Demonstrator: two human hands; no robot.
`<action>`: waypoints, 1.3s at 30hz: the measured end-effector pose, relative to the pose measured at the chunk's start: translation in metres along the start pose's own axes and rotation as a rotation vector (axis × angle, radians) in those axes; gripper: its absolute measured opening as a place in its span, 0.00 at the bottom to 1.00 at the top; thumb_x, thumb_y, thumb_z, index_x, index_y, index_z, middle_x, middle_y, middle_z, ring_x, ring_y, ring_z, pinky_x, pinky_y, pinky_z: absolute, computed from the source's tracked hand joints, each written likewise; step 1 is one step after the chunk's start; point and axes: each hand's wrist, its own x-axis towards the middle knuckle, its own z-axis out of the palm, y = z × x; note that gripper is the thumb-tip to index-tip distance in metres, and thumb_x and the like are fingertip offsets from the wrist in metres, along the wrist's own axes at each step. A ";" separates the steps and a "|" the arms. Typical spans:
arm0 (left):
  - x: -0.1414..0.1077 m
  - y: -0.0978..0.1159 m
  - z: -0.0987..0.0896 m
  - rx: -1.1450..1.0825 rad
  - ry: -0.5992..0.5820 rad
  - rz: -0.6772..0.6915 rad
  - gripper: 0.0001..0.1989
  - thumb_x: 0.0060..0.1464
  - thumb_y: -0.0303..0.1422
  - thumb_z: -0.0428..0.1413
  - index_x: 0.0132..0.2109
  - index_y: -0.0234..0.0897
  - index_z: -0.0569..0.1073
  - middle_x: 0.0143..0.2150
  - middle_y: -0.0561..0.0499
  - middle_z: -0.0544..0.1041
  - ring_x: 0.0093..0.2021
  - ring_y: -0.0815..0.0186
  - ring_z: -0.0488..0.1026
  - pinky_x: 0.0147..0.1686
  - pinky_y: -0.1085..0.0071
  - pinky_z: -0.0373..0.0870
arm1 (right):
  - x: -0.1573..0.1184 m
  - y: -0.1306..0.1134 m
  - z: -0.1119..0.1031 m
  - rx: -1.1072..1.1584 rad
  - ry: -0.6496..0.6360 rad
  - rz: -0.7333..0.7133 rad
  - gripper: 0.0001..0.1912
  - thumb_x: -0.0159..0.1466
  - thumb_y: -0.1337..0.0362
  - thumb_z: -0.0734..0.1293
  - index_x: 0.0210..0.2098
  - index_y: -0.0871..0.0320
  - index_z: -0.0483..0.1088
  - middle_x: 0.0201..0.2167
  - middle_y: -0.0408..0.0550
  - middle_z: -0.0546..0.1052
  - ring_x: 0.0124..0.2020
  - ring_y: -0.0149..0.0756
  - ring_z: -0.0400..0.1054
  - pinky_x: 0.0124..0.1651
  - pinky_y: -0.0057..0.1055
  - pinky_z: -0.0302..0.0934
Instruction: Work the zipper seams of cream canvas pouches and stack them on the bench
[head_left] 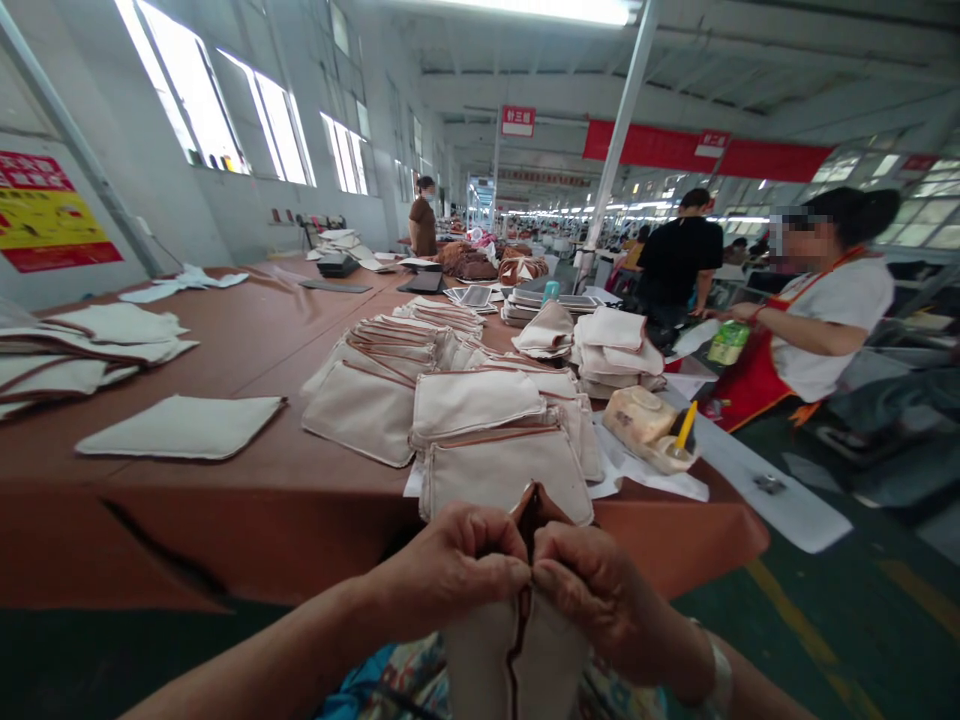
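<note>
Both of my hands pinch the brown-edged opening of a cream fabric pouch (480, 655) above my lap, in front of the table edge. My left hand (469, 555) grips one edge and my right hand (592, 580) the other, thumbs close together at the middle. Beyond the fingers the opening gapes and shows a brown inside. Just past my hands a cream pouch (502, 475) with a brown top edge lies at the front of a pile. Another pouch (480, 405) rests behind it, and a fanned row of similar pouches (360, 400) spreads to the left.
A brown-covered table (247, 350) fills the front. One flat cream piece (180, 425) and a stack of pieces (97, 350) lie left. At right sit folded pouches (611, 345) and a container (645, 425) with a yellow-handled tool (685, 425). A co-worker in a red apron (825, 300) is at right.
</note>
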 end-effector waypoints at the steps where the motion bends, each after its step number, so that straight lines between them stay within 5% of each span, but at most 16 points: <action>1: 0.001 0.000 0.001 0.038 0.010 0.016 0.11 0.52 0.37 0.57 0.32 0.31 0.70 0.24 0.55 0.65 0.24 0.73 0.55 0.23 0.75 0.50 | 0.001 0.003 0.000 0.000 0.009 0.002 0.20 0.71 0.51 0.60 0.27 0.58 0.62 0.26 0.40 0.62 0.28 0.31 0.55 0.31 0.27 0.51; 7: 0.000 0.004 0.003 0.467 0.077 0.238 0.04 0.56 0.28 0.57 0.33 0.33 0.70 0.27 0.58 0.66 0.26 0.75 0.57 0.24 0.78 0.52 | 0.007 0.005 -0.006 0.179 -0.066 0.079 0.21 0.69 0.47 0.61 0.33 0.59 0.67 0.29 0.42 0.66 0.31 0.32 0.58 0.35 0.28 0.54; 12: -0.010 0.010 -0.006 0.564 0.126 0.369 0.17 0.47 0.30 0.69 0.38 0.35 0.68 0.33 0.58 0.68 0.30 0.73 0.60 0.28 0.79 0.57 | 0.004 0.007 -0.008 0.242 -0.012 0.142 0.19 0.66 0.51 0.67 0.30 0.62 0.69 0.25 0.41 0.64 0.27 0.29 0.53 0.29 0.26 0.47; 16: -0.015 0.009 -0.008 0.695 0.179 0.635 0.03 0.59 0.22 0.54 0.38 0.34 0.69 0.38 0.51 0.68 0.36 0.70 0.66 0.37 0.77 0.66 | 0.002 0.016 -0.005 0.360 -0.023 0.237 0.19 0.64 0.51 0.69 0.32 0.64 0.72 0.26 0.42 0.67 0.27 0.29 0.54 0.29 0.27 0.46; 18: -0.015 0.006 -0.006 0.817 0.171 0.725 0.07 0.60 0.20 0.50 0.40 0.33 0.71 0.41 0.47 0.69 0.40 0.68 0.69 0.41 0.75 0.68 | 0.001 0.018 -0.003 0.413 -0.023 0.265 0.19 0.64 0.52 0.70 0.33 0.64 0.73 0.26 0.43 0.68 0.27 0.29 0.54 0.29 0.27 0.46; 25: -0.012 -0.007 0.000 1.308 0.267 0.716 0.09 0.66 0.27 0.48 0.36 0.35 0.69 0.34 0.52 0.70 0.27 0.70 0.64 0.26 0.73 0.62 | 0.005 0.013 0.001 0.453 0.035 0.331 0.20 0.62 0.51 0.71 0.30 0.66 0.74 0.25 0.45 0.70 0.25 0.28 0.56 0.28 0.26 0.47; 34: -0.009 -0.006 0.013 1.390 0.215 0.617 0.09 0.67 0.25 0.45 0.41 0.32 0.69 0.37 0.48 0.71 0.30 0.66 0.68 0.29 0.71 0.69 | 0.009 0.004 0.006 0.371 0.035 0.291 0.21 0.62 0.51 0.70 0.30 0.66 0.73 0.25 0.45 0.70 0.26 0.28 0.57 0.28 0.26 0.50; 39: -0.008 -0.002 0.011 1.332 0.250 0.775 0.09 0.66 0.25 0.43 0.38 0.34 0.66 0.35 0.47 0.70 0.29 0.65 0.66 0.26 0.70 0.65 | 0.006 0.007 -0.003 0.281 -0.025 0.198 0.18 0.65 0.53 0.68 0.32 0.65 0.72 0.27 0.44 0.69 0.28 0.30 0.57 0.30 0.26 0.52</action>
